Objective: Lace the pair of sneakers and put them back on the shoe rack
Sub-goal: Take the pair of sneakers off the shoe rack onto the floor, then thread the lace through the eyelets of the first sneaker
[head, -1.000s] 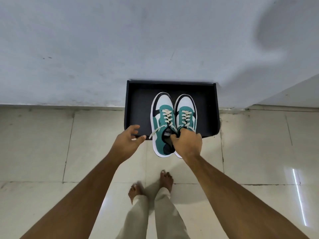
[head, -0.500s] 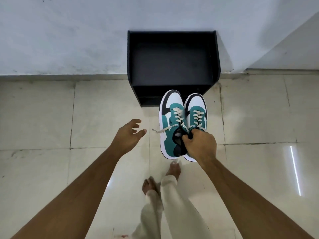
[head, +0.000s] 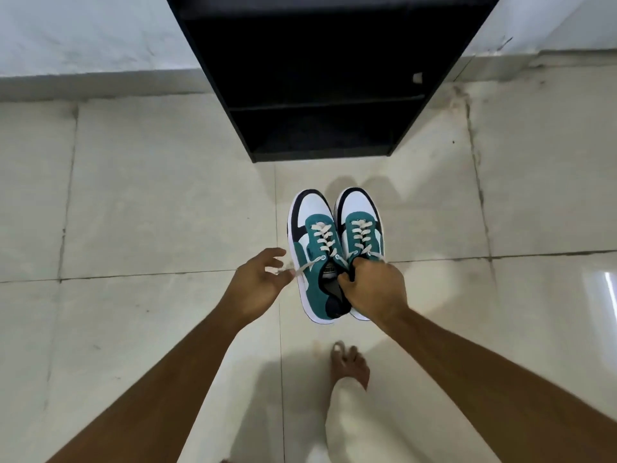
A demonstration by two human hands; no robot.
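A pair of teal, white and black sneakers (head: 334, 235) with cream laces hangs above the floor, toes pointing at the black shoe rack (head: 327, 78). My right hand (head: 374, 289) is shut on both sneakers at their inner collars, holding them side by side. My left hand (head: 257, 285) hovers just left of the left sneaker, fingers apart, with a loose lace end (head: 303, 267) touching its fingertips. The rack stands against the wall, its shelves dark and bare.
Pale glossy floor tiles (head: 133, 202) spread all around. A white wall (head: 83, 31) runs behind the rack. My bare foot (head: 349, 362) and a light trouser leg (head: 360, 426) are below the sneakers.
The sneakers came off the rack's top and now hang lower, in front of it. The view has dropped and closed in on the rack. My left hand moved nearer the left sneaker's lace.
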